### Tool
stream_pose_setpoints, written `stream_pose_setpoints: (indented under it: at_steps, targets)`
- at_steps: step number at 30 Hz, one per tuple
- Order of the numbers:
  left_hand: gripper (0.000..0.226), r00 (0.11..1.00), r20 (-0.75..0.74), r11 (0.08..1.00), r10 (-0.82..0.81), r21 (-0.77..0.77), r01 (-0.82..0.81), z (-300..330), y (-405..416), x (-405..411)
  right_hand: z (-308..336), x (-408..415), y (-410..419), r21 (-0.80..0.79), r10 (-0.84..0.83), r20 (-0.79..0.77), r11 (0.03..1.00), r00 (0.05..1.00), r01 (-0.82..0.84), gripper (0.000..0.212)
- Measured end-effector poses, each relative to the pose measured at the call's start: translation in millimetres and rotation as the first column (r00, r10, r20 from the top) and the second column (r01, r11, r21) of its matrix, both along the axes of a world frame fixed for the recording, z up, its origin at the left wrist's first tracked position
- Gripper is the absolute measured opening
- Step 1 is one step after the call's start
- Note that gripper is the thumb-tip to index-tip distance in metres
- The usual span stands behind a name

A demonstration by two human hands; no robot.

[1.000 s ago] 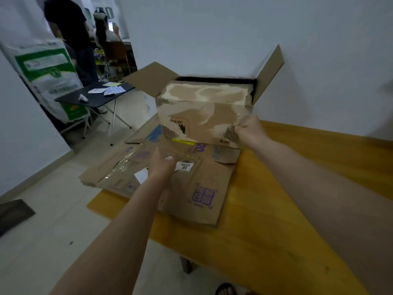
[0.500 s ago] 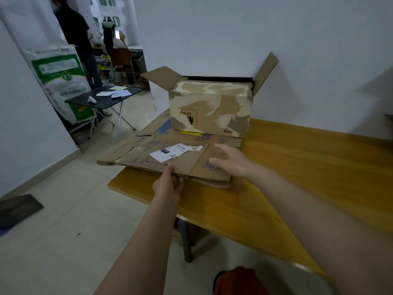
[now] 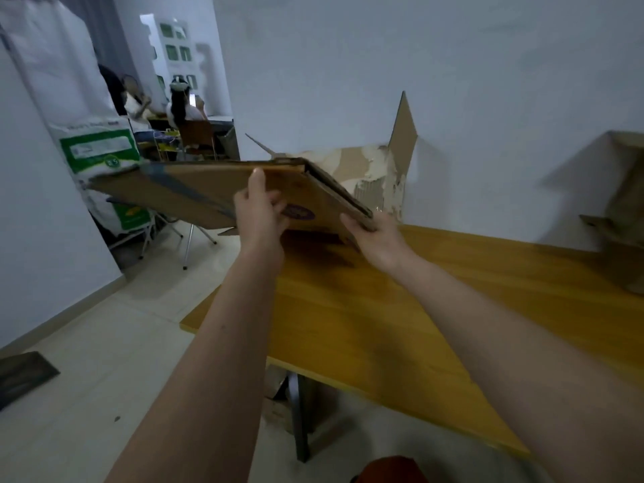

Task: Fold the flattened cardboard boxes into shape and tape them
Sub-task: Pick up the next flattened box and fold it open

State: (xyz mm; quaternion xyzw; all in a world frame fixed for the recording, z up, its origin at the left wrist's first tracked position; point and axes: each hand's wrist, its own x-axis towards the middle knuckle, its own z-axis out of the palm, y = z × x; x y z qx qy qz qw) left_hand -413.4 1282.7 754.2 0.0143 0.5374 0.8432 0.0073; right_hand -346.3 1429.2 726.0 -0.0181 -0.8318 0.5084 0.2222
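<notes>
Above the table (image 3: 400, 318): I hold the flattened cardboard box (image 3: 195, 193) lifted, tilted, reaching far left.
Left hand (image 3: 259, 210): grips its near edge, thumb on top.
Right hand (image 3: 374, 231): grasps its near right corner.
Behind: opened box (image 3: 369, 172) against the wall.

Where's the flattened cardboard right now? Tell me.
In the head view, the flattened cardboard is held up left of centre by both hands, above the wooden table, before the open box.

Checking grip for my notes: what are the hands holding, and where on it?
Both grip the flattened cardboard box, lifted off the table: left hand at its near edge, right hand at its right corner.
</notes>
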Motion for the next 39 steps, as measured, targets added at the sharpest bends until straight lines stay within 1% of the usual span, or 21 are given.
stream_pose_setpoints:
  at_steps: [2, 3, 6, 7, 8, 10, 12, 14, 18, 21, 25, 28, 31, 34, 37, 39]
  targets:
    - [0.070, 0.998, -0.016, 0.996, -0.052, -0.076, 0.051, -10, 1, 9, 17, 11, -8, -0.019, -0.031, -0.004, 0.999, 0.999, 0.031, 0.017]
    - [0.074, 0.999, -0.016, 0.994, -0.049, -0.098, 0.047, -16, 2, 14, 27, 19, -13, -0.014, -0.035, -0.014, 0.999, 0.999, 0.034, 0.014]
    - [0.074, 0.999, 0.030, 0.995, -0.018, -0.099, 0.021, -24, 7, 25, 54, 44, -21, -0.086, -0.019, -0.099, 0.996, 0.995, 0.010, 0.009]
    - [0.074, 1.000, 0.028, 0.993, -0.008, -0.120, 0.012, -25, 8, 28, 62, 50, -20, -0.116, -0.011, -0.136, 0.993, 0.991, -0.005, 0.011]
    - [0.074, 1.000, 0.001, 0.988, 0.011, -0.154, -0.010, -26, 10, 30, 70, 53, -19, -0.131, -0.025, -0.168, 0.991, 0.986, 0.002, 0.017]
    - [0.076, 0.993, -0.100, 0.971, 0.056, -0.228, -0.078, -25, 15, 39, 85, 60, -17, -0.172, -0.090, -0.220, 0.984, 0.971, 0.053, 0.024]
    - [0.077, 0.973, -0.211, 0.930, 0.093, -0.331, -0.161, -25, 19, 51, 95, 67, -13, -0.260, -0.158, -0.256, 0.961, 0.954, 0.090, 0.023]
    - [0.077, 0.953, -0.283, 0.884, 0.111, -0.409, -0.225, -24, 23, 63, 101, 77, -8, -0.354, -0.198, -0.287, 0.931, 0.937, 0.088, 0.018]
    - [0.077, 0.899, -0.424, 0.809, 0.105, -0.490, -0.326, -27, 33, 81, 114, 109, 7, -0.423, -0.273, -0.376, 0.901, 0.886, 0.098, 0.014]
    - [0.077, 0.855, -0.515, 0.772, 0.060, -0.519, -0.367, -26, 48, 105, 131, 140, 19, -0.431, -0.337, -0.435, 0.892, 0.835, 0.136, 0.014]
    - [0.082, 0.779, -0.626, 0.696, -0.045, -0.579, -0.425, -24, 76, 144, 155, 192, 42, -0.434, -0.424, -0.489, 0.876, 0.762, 0.210, 0.016]
    - [0.089, 0.719, -0.665, 0.660, -0.199, -0.634, -0.404, -22, 99, 177, 167, 236, 61, -0.445, -0.518, -0.480, 0.839, 0.708, 0.312, 0.016]
    - [0.099, 0.686, -0.620, 0.664, -0.382, -0.700, -0.263, -20, 124, 210, 171, 277, 77, -0.439, -0.589, -0.458, 0.801, 0.666, 0.406, 0.009]
    - [0.109, 0.630, -0.559, 0.629, -0.540, -0.764, -0.139, -17, 149, 246, 175, 312, 88, -0.396, -0.640, -0.445, 0.768, 0.626, 0.503, 0.006]
    - [0.118, 0.524, -0.512, 0.595, -0.681, -0.804, -0.012, -14, 170, 288, 178, 338, 96, -0.382, -0.685, -0.442, 0.728, 0.579, 0.570, 0.007]
    - [0.124, 0.439, -0.484, 0.556, -0.757, -0.830, 0.044, -13, 181, 320, 179, 349, 99, -0.410, -0.734, -0.437, 0.677, 0.520, 0.611, 0.009]
